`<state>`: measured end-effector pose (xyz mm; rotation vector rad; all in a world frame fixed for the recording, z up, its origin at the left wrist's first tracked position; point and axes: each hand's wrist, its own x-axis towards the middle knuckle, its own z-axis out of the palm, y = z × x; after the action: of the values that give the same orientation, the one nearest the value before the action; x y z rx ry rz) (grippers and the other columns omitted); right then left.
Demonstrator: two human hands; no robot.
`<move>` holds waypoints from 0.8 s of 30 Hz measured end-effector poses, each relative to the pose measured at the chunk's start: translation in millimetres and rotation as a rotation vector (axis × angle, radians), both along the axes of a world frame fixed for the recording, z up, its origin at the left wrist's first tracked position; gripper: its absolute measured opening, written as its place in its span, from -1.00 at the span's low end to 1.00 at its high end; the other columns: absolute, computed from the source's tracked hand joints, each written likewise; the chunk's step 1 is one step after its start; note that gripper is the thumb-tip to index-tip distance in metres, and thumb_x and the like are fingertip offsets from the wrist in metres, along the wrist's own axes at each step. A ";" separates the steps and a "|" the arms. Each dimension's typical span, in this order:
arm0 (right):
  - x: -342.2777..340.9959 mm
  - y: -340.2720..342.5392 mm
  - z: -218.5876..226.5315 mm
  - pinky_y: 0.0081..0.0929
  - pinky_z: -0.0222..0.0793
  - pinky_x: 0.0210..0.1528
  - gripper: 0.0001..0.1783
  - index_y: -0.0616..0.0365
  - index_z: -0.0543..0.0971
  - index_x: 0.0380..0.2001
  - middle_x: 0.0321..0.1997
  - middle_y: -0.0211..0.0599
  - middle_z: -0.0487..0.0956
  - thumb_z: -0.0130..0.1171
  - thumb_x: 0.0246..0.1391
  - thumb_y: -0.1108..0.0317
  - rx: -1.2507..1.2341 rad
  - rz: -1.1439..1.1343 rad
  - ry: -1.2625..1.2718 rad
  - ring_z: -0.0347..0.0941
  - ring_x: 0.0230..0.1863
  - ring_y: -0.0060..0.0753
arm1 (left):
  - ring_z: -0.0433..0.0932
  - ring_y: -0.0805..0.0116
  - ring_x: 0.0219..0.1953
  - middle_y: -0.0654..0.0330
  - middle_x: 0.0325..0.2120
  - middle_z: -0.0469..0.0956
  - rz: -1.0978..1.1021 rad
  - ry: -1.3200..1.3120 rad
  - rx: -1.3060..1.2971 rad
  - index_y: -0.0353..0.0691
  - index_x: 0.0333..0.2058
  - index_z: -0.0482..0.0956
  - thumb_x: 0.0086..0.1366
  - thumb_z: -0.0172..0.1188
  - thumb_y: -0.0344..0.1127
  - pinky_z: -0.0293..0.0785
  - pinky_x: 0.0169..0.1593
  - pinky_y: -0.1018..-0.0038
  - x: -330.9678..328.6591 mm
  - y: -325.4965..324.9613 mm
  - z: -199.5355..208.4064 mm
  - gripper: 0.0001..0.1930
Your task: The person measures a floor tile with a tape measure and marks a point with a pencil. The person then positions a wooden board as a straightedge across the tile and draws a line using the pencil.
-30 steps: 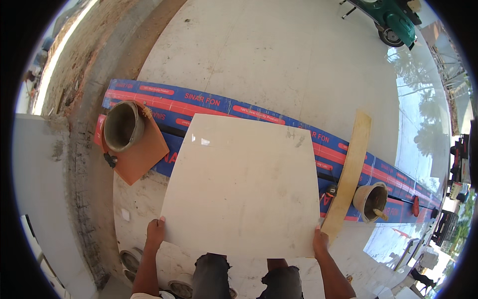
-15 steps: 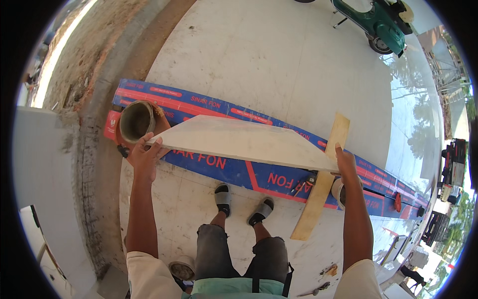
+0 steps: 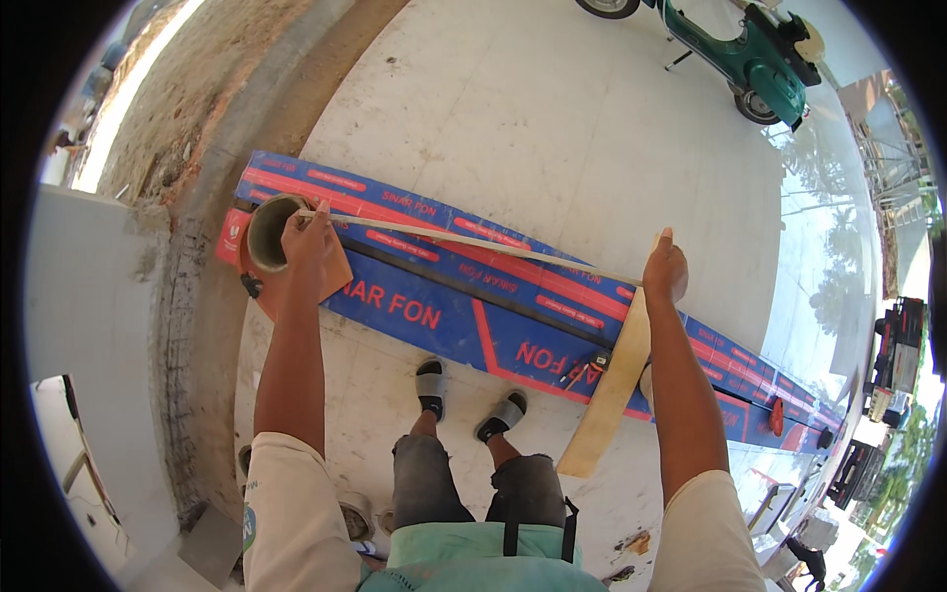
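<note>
A long pale panel (image 3: 473,240) is turned almost edge-on, so it shows as a thin strip above the blue and red boxes (image 3: 390,304). My left hand (image 3: 309,239) grips its left end, close to a grey round bucket (image 3: 264,247). At the other end my right hand (image 3: 666,268) is closed on the panel, above a light wooden plank (image 3: 614,395). The plank lies across the boxes. An orange-brown square piece (image 3: 333,274) lies by the bucket, partly hidden by my left forearm.
A small dark tool (image 3: 598,361) lies on the boxes left of the plank. Further right sits a red object (image 3: 776,416). A green scooter (image 3: 760,69) stands at the far right on the pale floor. A wall (image 3: 109,286) runs along the left.
The panel has tilted from showing its broad face to nearly edge-on. Both hands have risen in the view, away from my body, still holding its ends.
</note>
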<state>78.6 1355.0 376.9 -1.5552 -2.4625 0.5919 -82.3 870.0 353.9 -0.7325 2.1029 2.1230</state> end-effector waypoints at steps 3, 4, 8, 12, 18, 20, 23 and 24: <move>-1.1 4.3 -7.2 -0.05 0.34 -0.18 -0.26 0.22 0.57 -0.46 -0.33 -0.04 0.60 -0.33 0.24 -0.24 0.064 -0.016 0.040 0.50 -0.22 0.07 | 0.31 0.71 -0.59 0.41 -0.55 0.41 0.067 0.015 0.007 -0.20 -0.23 0.43 0.15 0.37 -0.27 0.14 -0.61 0.70 -4.1 10.1 5.8 -0.68; -1.7 5.9 -7.4 -0.05 0.34 -0.18 -0.26 0.22 0.57 -0.46 -0.32 -0.04 0.60 -0.32 0.24 -0.24 0.055 -0.013 0.047 0.50 -0.22 0.07 | 0.31 0.72 -0.59 0.41 -0.56 0.40 0.067 0.019 0.027 -0.20 -0.24 0.43 0.15 0.37 -0.27 0.13 -0.61 0.71 -5.4 11.1 6.8 -0.69; 2.2 14.9 -11.4 -0.04 0.34 -0.18 -0.26 0.23 0.58 -0.45 -0.31 -0.03 0.60 -0.32 0.25 -0.24 0.028 -0.013 0.062 0.50 -0.23 0.09 | 0.25 0.74 -0.61 0.50 -0.55 0.38 0.055 0.014 0.010 -0.06 -0.33 0.43 0.20 0.32 -0.22 0.10 -0.58 0.69 -5.0 17.6 3.7 -0.78; -4.0 2.4 -7.4 -0.03 0.34 -0.15 -0.23 0.24 0.60 -0.38 -0.28 -0.01 0.60 -0.36 0.24 -0.26 -0.007 0.019 0.044 0.49 -0.20 0.12 | 0.25 0.72 -0.59 0.49 -0.53 0.38 0.070 0.195 0.039 -0.05 -0.35 0.45 0.21 0.32 -0.21 0.11 -0.57 0.70 -8.0 -11.4 -31.2 -0.80; 4.3 15.4 -9.9 -0.03 0.33 -0.08 -0.26 0.19 0.60 -0.22 -0.14 -0.07 0.60 -0.34 0.24 -0.26 -0.040 0.024 -0.025 0.49 -0.11 0.11 | 0.47 0.45 -0.23 0.15 -0.27 0.53 0.094 0.157 -0.102 -0.39 -0.13 0.47 0.14 0.36 -0.19 0.39 -0.15 0.49 -2.4 13.5 -7.9 -0.55; 2.0 -4.5 0.2 -0.05 0.32 -0.02 -0.33 0.21 0.58 -0.16 -0.11 -0.06 0.60 -0.24 0.25 -0.20 0.065 0.191 0.014 0.47 -0.05 0.08 | 0.49 0.32 -0.16 0.06 -0.21 0.54 0.115 0.129 -0.174 -0.39 -0.08 0.45 0.11 0.37 -0.12 0.40 -0.08 0.41 -2.5 9.5 -9.3 -0.47; -18.5 -72.5 14.4 -0.11 0.29 0.08 -0.44 0.29 0.52 -0.05 -0.06 0.05 0.56 -0.03 0.23 -0.05 0.077 0.495 0.212 0.42 0.05 0.07 | 0.51 0.17 -0.05 -0.04 -0.12 0.53 0.146 0.101 -0.289 -0.35 -0.01 0.42 0.08 0.37 -0.05 0.40 0.01 0.33 -12.0 12.4 -24.6 -0.39; -24.8 -107.1 26.9 -0.14 0.27 0.13 -0.44 0.35 0.49 -0.02 -0.02 0.15 0.52 0.02 0.22 0.01 0.037 0.585 0.262 0.40 0.08 0.11 | 0.50 0.13 -0.02 -0.06 -0.08 0.52 0.123 0.073 -0.299 -0.33 0.02 0.41 0.08 0.36 -0.04 0.40 0.03 0.31 -13.2 21.0 -24.1 -0.37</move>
<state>53.9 1247.9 403.8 -0.6658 -2.6770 0.7660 -95.5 891.0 329.7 -0.8426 2.5108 1.9394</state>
